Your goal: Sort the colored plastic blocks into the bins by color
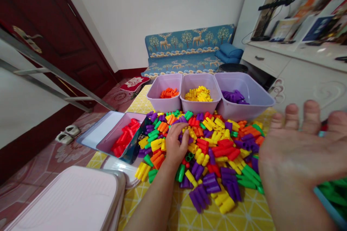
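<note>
My left hand (176, 143) reaches into a heap of plastic building pieces (200, 168) in yellow, purple, red, green and orange. Its fingers bend down over the pieces, with the thumb apart from them. A purple piece shows between thumb and fingers, not visibly gripped. My right hand (300, 148) is raised at the right, palm up and fingers spread, holding nothing. Behind the heap stand three lilac bins: one with orange pieces (169, 93), one with yellow pieces (199, 94), one with purple pieces (233, 96). Red pieces (126, 137) fill part of a box left of the heap.
Pale lids (67, 200) lie stacked at the lower left. Below my right hand, green pieces (334, 195) sit in a blue-edged container. A yellow patterned cloth (151, 202) covers the table. Beyond are a blue sofa (184, 65), a white cabinet (311, 79) and a metal ladder-like frame (54, 77).
</note>
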`<state>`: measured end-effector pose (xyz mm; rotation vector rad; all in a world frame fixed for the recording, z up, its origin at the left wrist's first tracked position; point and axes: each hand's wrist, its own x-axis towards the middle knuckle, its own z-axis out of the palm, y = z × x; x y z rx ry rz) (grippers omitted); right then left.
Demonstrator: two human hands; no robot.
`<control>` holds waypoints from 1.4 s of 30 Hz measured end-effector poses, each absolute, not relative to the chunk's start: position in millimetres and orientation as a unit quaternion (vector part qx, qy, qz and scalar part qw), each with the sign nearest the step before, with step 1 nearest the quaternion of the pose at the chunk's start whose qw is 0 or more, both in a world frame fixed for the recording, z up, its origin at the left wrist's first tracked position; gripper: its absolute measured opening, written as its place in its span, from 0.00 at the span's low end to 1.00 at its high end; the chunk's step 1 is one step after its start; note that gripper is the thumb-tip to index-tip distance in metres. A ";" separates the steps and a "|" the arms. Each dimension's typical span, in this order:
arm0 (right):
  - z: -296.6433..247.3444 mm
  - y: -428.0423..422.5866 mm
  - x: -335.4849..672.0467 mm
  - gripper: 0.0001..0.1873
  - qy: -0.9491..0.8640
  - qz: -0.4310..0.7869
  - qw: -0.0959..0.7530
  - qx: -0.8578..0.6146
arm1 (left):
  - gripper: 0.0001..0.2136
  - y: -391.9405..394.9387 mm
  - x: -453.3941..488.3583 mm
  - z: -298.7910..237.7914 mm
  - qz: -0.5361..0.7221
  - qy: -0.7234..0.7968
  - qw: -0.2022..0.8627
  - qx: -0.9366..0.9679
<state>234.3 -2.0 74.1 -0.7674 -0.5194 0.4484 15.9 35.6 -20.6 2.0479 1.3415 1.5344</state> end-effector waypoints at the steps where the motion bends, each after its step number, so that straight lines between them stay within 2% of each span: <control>1: 74.2 -0.5 229.2 0.24 -0.254 0.209 0.863 -0.383 | 0.09 35.7 15.7 -20.9 0.534 0.459 0.127 0.698; 4: 72.0 5.8 207.0 0.16 -0.368 0.206 0.792 -0.441 | 0.10 36.9 14.7 -22.4 0.557 0.461 0.119 0.680; 8: 55.1 11.9 180.5 0.11 -0.641 0.227 0.522 -0.515 | 0.11 38.4 13.6 -23.3 0.586 0.482 0.102 0.643; 12: 33.2 11.6 163.2 0.22 -0.793 0.124 0.324 -0.500 | 0.14 35.0 12.4 -20.2 0.615 0.486 0.088 0.614; 14: 25.8 11.0 158.3 0.25 -0.808 0.105 0.265 -0.516 | 0.14 31.4 10.8 -18.1 0.609 0.486 0.077 0.622; 16: 21.3 11.6 156.5 0.24 -0.806 0.088 0.230 -0.538 | 0.11 27.7 9.0 -16.4 0.587 0.498 0.049 0.637; 22: 16.0 18.6 163.5 0.13 -0.790 0.077 0.226 -0.565 | 0.06 23.4 12.2 -13.6 0.455 0.578 -0.044 0.676; 27: 14.5 22.6 166.6 0.12 -0.780 0.090 0.251 -0.567 | 0.19 26.9 17.1 -16.2 0.426 0.596 -0.075 0.676; 30: 14.1 22.6 165.7 0.11 -0.765 0.106 0.290 -0.565 | 0.21 29.2 16.8 -18.8 0.414 0.600 -0.062 0.682; 37: 19.6 21.8 173.7 0.11 -0.671 0.211 0.422 -0.572 | 0.15 31.7 15.4 -22.6 0.435 0.593 -0.021 0.678; 42: 24.6 23.4 188.3 0.11 -0.684 0.318 0.363 -0.548 | 0.09 33.5 13.4 -23.3 0.456 0.587 0.004 0.669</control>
